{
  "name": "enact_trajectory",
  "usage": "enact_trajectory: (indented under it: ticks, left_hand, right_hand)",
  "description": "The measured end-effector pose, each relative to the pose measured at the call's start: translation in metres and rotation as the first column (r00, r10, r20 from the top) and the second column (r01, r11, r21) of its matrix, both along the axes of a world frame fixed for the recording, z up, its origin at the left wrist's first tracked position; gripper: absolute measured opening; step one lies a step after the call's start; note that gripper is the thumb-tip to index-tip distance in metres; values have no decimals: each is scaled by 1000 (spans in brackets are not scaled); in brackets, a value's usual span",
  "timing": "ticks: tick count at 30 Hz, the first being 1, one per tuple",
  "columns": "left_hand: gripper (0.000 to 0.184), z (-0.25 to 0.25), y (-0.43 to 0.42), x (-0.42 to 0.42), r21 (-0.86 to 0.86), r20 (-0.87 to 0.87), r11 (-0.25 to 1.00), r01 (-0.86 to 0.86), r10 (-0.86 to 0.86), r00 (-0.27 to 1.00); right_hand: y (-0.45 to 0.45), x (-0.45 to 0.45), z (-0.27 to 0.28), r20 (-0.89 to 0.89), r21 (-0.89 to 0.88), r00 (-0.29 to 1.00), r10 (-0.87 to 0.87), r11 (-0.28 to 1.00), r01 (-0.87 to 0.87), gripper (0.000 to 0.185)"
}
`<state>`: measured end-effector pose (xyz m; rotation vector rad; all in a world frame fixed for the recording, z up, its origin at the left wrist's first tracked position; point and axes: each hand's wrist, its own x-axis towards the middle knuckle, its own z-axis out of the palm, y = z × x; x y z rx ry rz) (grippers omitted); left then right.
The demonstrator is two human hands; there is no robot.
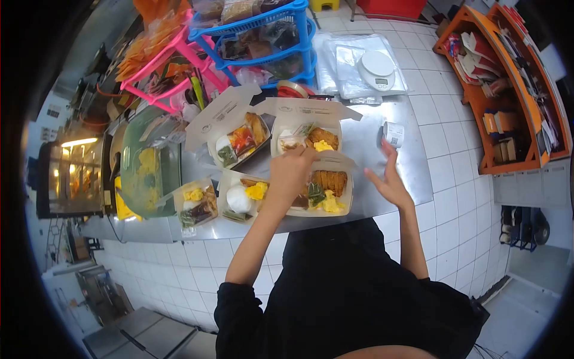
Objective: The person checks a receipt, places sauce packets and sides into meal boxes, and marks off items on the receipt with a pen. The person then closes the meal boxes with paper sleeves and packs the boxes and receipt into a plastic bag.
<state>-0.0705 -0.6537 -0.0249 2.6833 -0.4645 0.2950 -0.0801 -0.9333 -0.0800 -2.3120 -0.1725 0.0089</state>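
My left hand (292,172) reaches over the open paper food boxes, its fingers pinched together at the near edge of the back middle box (276,146). What they hold, if anything, is hidden. A small clear packet (297,133) lies just beyond the fingertips, by fried food and yellow egg (323,145). My right hand (391,184) is raised at the right with fingers spread, holding nothing. Just past its fingertips is a roll of printed labels (394,134). The front box (350,190) holds sliced fried cutlet (330,179), greens and egg; my left arm partly covers another with white rice (239,199).
Further boxes (203,139) (178,206) stand left on the steel table (412,179). Behind are a blue rack (263,51), a pink rack (158,90), plastic bags (347,57) and a white scale (376,64). A green-tinted container (170,173) stands at left.
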Motion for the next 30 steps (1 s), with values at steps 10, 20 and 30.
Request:
enact_trajectory:
  ticks: [10,20,30]
  left_hand:
    - [12,-6,-109,-11,-236,-2,956,-173,177,984]
    - [54,-43,-139,-127,-152,-505,942,-300,187,843]
    - [62,-118,-148,-114,-620,-491,375,-689,499,714]
  right_hand:
    - [-58,1,33,-342,545,899,273,837,-47,48]
    - [-88,-34,10,-219,-20,923,318,944,-330,43]
    - [-60,7,-52,-235,379,954,188,921,-89,44]
